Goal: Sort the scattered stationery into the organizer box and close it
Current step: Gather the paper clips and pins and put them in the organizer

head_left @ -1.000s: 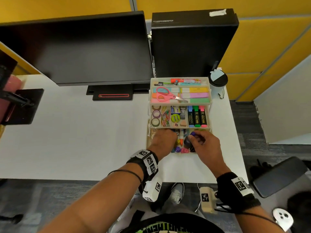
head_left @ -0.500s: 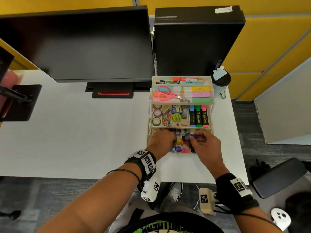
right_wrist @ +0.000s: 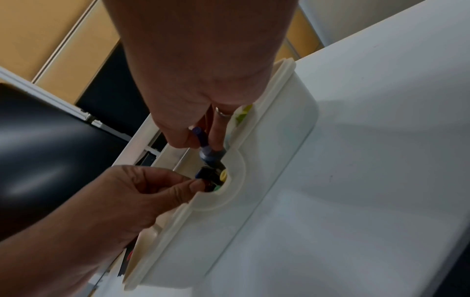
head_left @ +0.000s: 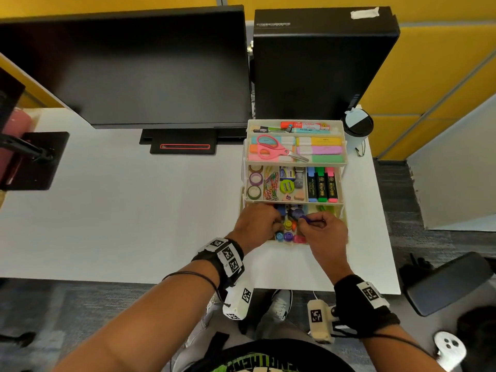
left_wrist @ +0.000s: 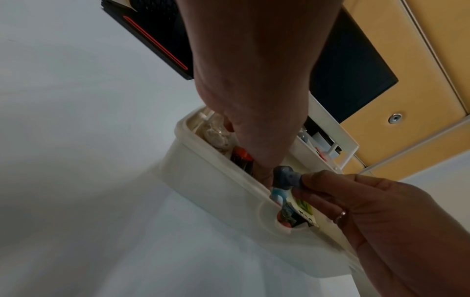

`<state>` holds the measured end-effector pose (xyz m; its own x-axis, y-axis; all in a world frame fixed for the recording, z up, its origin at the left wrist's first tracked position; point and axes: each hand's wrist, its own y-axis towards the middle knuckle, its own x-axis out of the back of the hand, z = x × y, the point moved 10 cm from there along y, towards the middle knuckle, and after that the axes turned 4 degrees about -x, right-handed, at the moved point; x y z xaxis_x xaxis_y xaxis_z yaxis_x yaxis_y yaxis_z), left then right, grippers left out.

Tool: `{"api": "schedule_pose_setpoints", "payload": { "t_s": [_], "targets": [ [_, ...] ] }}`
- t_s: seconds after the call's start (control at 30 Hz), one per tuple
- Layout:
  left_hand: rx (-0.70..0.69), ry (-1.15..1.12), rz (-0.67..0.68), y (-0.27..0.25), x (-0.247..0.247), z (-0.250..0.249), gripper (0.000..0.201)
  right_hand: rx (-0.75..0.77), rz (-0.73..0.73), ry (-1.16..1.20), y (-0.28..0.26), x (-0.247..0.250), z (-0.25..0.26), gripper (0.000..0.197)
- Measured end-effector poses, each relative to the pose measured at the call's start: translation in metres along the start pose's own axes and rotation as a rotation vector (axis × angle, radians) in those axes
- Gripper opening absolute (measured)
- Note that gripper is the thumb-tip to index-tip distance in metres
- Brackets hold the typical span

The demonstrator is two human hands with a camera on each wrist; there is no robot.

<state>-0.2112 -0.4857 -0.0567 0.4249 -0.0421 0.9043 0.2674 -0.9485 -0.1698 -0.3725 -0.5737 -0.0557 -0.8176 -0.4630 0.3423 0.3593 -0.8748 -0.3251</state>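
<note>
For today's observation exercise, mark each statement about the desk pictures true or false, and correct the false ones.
1. The organizer box is closed. False: its tiers stand open.
2. The pink scissors lie in an upper tray. True.
3. The right hand pinches a purple item over the bottom tier. True.
4. The left hand rests flat on the table. False: it reaches into the bottom tier.
</note>
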Motion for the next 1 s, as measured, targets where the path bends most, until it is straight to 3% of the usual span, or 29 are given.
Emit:
{"api": "schedule_pose_setpoints", "payload": {
  "t_s": [0.23,0.37,0.57,0.77,1.0],
  "targets": [
    [-0.018,0.03,-0.038,-0.014,0.008,0.002,0.026,0.067,0.002,0.013,-0.013,-0.014,0.004,0.026],
    [0.021,-0.022,-0.049,-0.021,0.011,0.006,0.021,0.013,-0.006,0.114,-0.013,-0.004,0.003,0.014],
    [-0.053,-0.131,-0.136,-0.018,0.025,-0.012,0.04,-0.015,0.209,0.076,0.0,0.0,0.0,0.011],
    [-0.085,0.022,-0.026,-0.008,0.015,-0.024,0.018,-0.121,0.307,0.002,0.023,-0.011,-0.016,0.012],
    [-0.134,-0.047,-0.084,-0.006,0.023,-0.034,0.021,-0.182,0.317,0.218,0.026,-0.006,-0.01,0.013]
  ]
}}
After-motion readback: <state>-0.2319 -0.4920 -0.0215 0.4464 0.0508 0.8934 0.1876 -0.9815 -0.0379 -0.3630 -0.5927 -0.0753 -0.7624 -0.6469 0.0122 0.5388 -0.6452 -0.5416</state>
